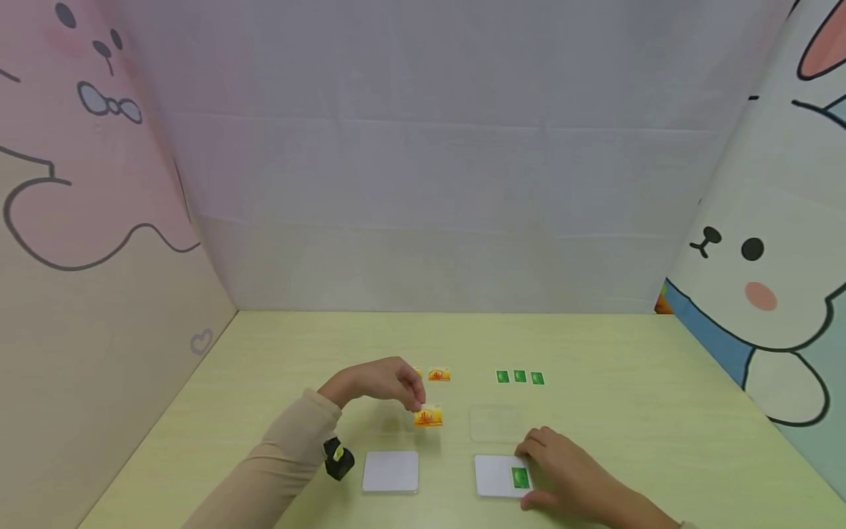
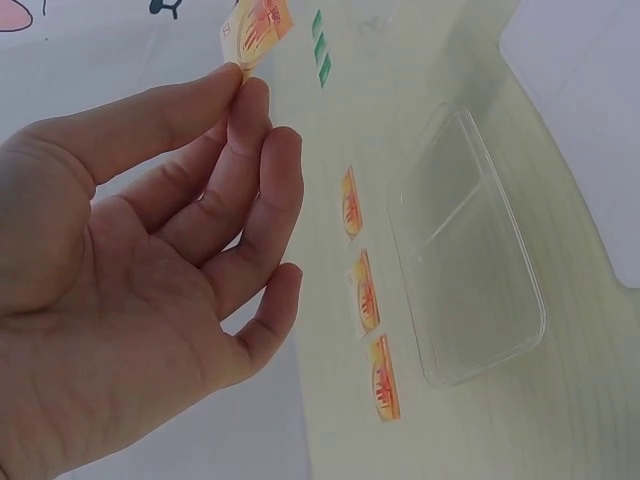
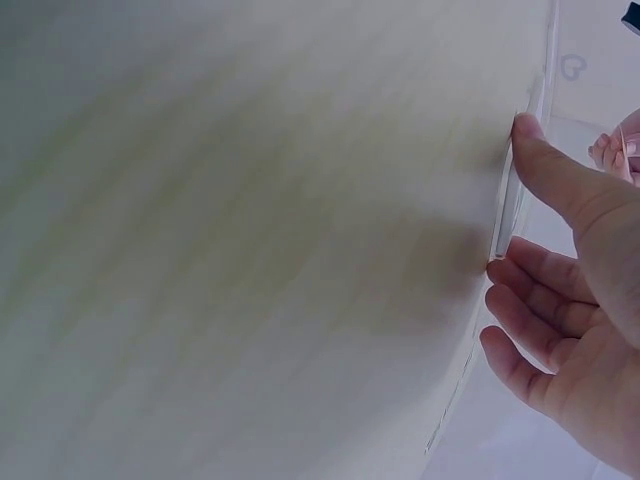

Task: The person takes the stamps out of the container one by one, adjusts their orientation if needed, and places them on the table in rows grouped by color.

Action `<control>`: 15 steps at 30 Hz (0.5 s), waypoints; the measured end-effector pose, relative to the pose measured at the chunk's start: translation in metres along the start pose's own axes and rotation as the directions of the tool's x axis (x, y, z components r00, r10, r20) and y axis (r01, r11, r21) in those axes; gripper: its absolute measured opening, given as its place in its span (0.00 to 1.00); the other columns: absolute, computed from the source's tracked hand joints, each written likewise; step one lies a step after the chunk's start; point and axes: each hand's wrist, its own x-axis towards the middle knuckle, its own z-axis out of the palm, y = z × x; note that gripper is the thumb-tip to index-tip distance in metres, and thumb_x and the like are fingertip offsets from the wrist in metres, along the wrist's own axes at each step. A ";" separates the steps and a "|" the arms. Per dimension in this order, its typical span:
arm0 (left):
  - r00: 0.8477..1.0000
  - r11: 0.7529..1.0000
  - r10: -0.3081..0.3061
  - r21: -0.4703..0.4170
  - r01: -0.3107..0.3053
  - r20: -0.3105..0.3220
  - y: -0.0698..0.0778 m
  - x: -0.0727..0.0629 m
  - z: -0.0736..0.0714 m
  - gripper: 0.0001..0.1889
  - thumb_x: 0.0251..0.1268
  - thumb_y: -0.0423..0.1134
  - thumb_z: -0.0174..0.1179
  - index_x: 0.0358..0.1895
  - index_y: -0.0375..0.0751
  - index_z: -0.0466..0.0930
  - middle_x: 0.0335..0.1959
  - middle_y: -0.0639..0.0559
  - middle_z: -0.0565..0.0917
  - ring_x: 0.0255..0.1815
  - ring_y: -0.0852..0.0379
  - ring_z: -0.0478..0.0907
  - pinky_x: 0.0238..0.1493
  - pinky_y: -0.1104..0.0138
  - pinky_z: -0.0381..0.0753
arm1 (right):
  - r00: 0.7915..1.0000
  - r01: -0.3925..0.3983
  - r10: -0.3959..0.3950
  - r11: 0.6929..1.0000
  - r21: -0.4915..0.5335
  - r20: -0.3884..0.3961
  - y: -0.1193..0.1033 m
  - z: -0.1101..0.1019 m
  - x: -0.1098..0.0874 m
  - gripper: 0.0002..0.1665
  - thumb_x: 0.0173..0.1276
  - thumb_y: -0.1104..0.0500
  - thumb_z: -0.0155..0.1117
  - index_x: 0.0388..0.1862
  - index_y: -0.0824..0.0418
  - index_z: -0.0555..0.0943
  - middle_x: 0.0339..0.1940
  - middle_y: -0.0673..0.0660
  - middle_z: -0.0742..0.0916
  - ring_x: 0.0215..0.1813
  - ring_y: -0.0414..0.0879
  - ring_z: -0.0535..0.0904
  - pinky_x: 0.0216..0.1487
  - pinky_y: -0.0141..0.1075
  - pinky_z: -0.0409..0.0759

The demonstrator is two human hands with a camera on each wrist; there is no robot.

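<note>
My left hand point(image 1: 386, 382) pinches a small orange-and-yellow printed card point(image 1: 428, 416) between thumb and index fingertip, raised above the table; the left wrist view shows the card point(image 2: 255, 30) tilted. At the front right, my right hand point(image 1: 562, 470) grips the right end of a flat white rounded rectangle point(image 1: 494, 476), thumb on its near edge and fingers at its far edge. A small green card point(image 1: 520, 477) lies on top of it. In the right wrist view the white piece point(image 3: 510, 190) appears edge-on between thumb and fingers.
Another white rectangle point(image 1: 391, 472) lies left of the gripped one. Three orange cards point(image 2: 365, 290) lie in a row beside a clear plastic tray point(image 2: 470, 250). Behind the gripped rectangle is another clear tray point(image 1: 496, 424), then three green cards point(image 1: 520, 376). Printed panels point(image 1: 436, 220) enclose the table.
</note>
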 end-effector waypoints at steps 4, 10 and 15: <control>1.000 1.000 -0.009 -0.003 0.009 -0.008 -0.002 -0.001 -0.001 0.05 0.59 0.35 0.64 0.35 0.36 0.82 0.29 0.55 0.83 0.32 0.62 0.75 0.42 0.64 0.74 | 1.000 0.011 -0.011 1.000 -0.004 -0.015 0.000 0.001 -0.001 0.36 0.51 0.29 0.67 0.44 0.56 0.80 0.40 0.45 0.81 0.40 0.36 0.71 0.47 0.37 0.78; 0.999 0.999 -0.038 -0.010 0.038 -0.035 -0.002 -0.004 -0.003 0.05 0.58 0.35 0.65 0.35 0.37 0.84 0.29 0.54 0.85 0.32 0.63 0.76 0.44 0.62 0.76 | 0.999 0.018 -0.019 1.000 -0.013 -0.033 0.000 0.001 -0.002 0.36 0.51 0.29 0.66 0.44 0.56 0.80 0.40 0.45 0.81 0.40 0.36 0.71 0.46 0.37 0.78; 0.998 0.999 -0.042 -0.014 0.042 -0.042 -0.004 -0.004 -0.005 0.05 0.58 0.35 0.65 0.35 0.37 0.84 0.29 0.54 0.85 0.32 0.63 0.76 0.44 0.62 0.76 | 0.999 0.011 -0.011 1.000 -0.006 -0.030 0.000 0.000 -0.001 0.36 0.51 0.29 0.66 0.44 0.56 0.80 0.41 0.45 0.81 0.41 0.36 0.71 0.47 0.37 0.78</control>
